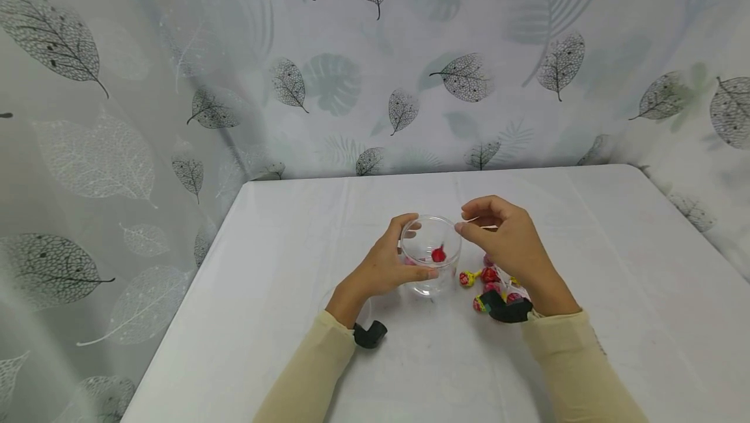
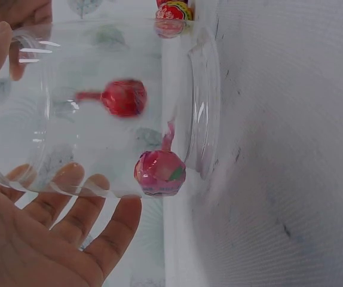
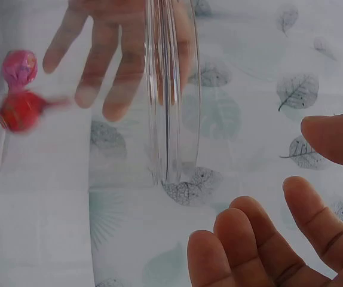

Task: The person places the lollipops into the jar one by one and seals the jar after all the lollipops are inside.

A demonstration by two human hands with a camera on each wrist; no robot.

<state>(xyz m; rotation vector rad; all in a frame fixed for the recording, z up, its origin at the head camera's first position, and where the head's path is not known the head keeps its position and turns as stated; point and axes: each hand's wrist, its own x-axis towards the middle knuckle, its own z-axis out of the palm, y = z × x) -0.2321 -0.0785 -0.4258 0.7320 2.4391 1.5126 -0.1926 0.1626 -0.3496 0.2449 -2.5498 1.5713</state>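
My left hand [image 1: 379, 268] holds a clear round jar [image 1: 450, 274], thumb on the near side and fingers around the far side. Inside it, a red-wrapped lollipop [image 2: 125, 98] shows blurred, above a pink-wrapped lollipop [image 2: 159, 173] low in the jar. My right hand [image 1: 512, 244] hovers at the right side of the rim. In the right wrist view, its thumb [image 3: 333, 139] and fingers stand apart with nothing between them. Several wrapped lollipops [image 1: 489, 274] lie in a loose pile on the table, below the right hand and partly hidden by it.
A white cloth covers the table [image 1: 281, 280]. Leaf-patterned curtains [image 1: 375, 84] hang behind it and at both sides. A black wrist-worn device [image 1: 506, 309] on the right wrist overlaps the lollipop pile in the head view, and another black device [image 1: 370, 334] is at the left wrist.
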